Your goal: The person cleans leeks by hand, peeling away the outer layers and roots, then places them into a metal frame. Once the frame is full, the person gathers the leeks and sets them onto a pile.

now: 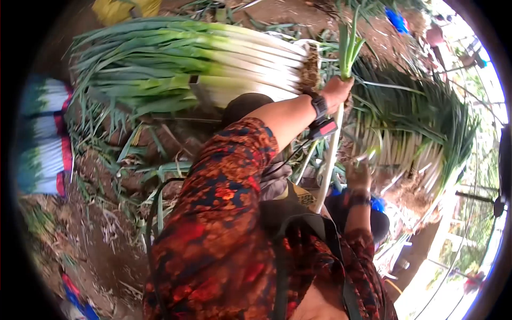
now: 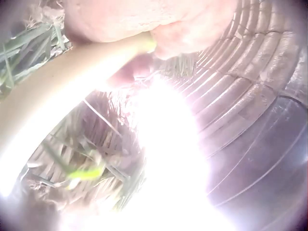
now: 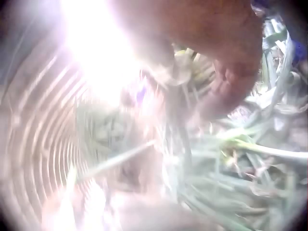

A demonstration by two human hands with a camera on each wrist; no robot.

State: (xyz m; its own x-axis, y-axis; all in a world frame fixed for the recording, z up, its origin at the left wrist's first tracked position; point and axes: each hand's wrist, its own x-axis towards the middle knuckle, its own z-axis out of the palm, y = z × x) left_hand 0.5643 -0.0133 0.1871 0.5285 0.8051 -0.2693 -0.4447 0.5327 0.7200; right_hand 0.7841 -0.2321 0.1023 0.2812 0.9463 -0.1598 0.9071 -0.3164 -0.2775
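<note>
My left hand (image 1: 337, 92) grips a leek (image 1: 330, 160) just under its green leaves, and the long white stem slants down toward my lap. The left wrist view has the pale shaft of the leek (image 2: 62, 91) passing beneath the fingers. Lower down and to the right is my right hand (image 1: 360, 175), blurred, near a yellow-green bit of leaf (image 1: 369, 153). In the right wrist view its fingers (image 3: 231, 79) are curled, with a pale leaf strip (image 3: 179, 72) at the thumb and fingertips, hanging downward.
A large stack of cleaned leeks (image 1: 213, 58) lies at the upper left, roots toward me. More leeks with dark leaves (image 1: 410, 122) are piled at the right. Bundled leeks (image 1: 45, 138) stand at the far left. Leaf scraps (image 1: 128, 149) litter the soil.
</note>
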